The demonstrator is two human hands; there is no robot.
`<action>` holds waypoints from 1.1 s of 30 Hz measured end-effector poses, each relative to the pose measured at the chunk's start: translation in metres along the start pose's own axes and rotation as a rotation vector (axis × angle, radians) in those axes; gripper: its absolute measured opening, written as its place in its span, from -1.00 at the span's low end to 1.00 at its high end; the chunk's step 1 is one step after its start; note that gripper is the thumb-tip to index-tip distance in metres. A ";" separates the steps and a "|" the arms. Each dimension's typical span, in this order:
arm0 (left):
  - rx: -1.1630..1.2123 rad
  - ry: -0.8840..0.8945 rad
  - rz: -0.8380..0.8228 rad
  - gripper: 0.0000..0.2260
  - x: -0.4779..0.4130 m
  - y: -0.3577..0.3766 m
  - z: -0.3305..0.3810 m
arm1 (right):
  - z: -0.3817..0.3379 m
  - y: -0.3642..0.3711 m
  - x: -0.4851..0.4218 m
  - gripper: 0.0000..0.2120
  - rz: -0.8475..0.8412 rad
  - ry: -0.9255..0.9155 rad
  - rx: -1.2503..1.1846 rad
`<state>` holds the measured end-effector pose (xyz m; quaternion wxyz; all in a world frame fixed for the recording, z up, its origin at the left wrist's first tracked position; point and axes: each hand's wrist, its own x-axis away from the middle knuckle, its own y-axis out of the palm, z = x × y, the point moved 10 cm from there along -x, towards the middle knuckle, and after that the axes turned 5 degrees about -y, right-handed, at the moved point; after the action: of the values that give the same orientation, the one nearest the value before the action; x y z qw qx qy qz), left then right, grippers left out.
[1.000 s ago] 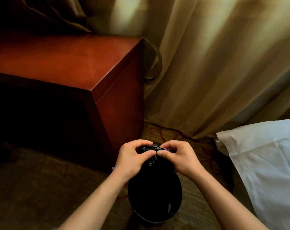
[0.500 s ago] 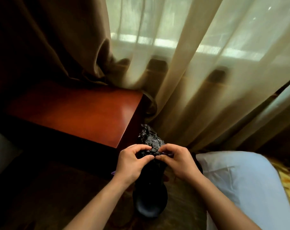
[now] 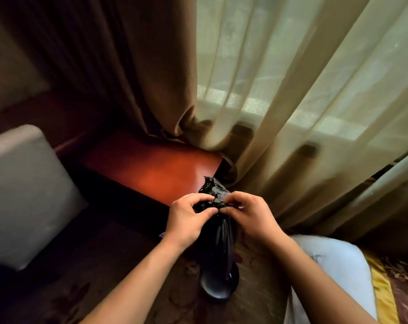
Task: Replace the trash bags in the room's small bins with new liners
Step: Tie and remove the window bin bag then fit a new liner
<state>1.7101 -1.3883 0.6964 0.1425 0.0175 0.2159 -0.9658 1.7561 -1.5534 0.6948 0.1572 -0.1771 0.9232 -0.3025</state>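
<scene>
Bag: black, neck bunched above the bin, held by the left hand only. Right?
Not quite. The head view shows both hands pinching the bag at its bunched neck: the left hand and the right hand. The rest holds: it is black, and its neck is bunched above the bin.

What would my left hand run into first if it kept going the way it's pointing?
The black bag, which the left hand pinches; past it, likely the right hand, though depth is unclear.
</scene>
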 end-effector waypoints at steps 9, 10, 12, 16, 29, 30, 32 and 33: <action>-0.014 -0.117 0.288 -0.77 0.078 -0.103 0.008 | -0.101 0.049 0.011 -0.91 -0.162 -0.185 -0.043; -0.019 -0.134 0.321 -0.77 0.088 -0.115 0.006 | -0.113 0.057 0.012 -0.91 -0.188 -0.212 -0.041; -0.036 -0.163 0.378 -0.77 0.106 -0.138 0.003 | -0.137 0.073 0.014 -0.91 -0.238 -0.268 -0.038; -0.073 -0.192 0.494 -0.78 0.139 -0.190 -0.005 | -0.186 0.118 0.014 -0.91 -0.360 -0.352 -0.041; -0.154 -0.295 0.779 -0.77 0.252 -0.385 -0.056 | -0.368 0.283 0.047 -0.90 -0.591 -0.625 -0.004; -0.156 -0.295 0.805 -0.77 0.261 -0.400 -0.058 | -0.382 0.294 0.050 -0.90 -0.601 -0.644 -0.021; -0.163 -0.300 0.863 -0.77 0.280 -0.429 -0.063 | -0.409 0.317 0.056 -0.90 -0.628 -0.684 -0.050; -0.167 -0.307 0.890 -0.77 0.290 -0.442 -0.065 | -0.423 0.329 0.059 -0.90 -0.644 -0.707 -0.060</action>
<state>1.3057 -1.0553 0.7920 0.5735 -0.0463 0.2408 -0.7816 1.4591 -1.1178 0.8065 0.3546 -0.5508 0.7197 -0.2302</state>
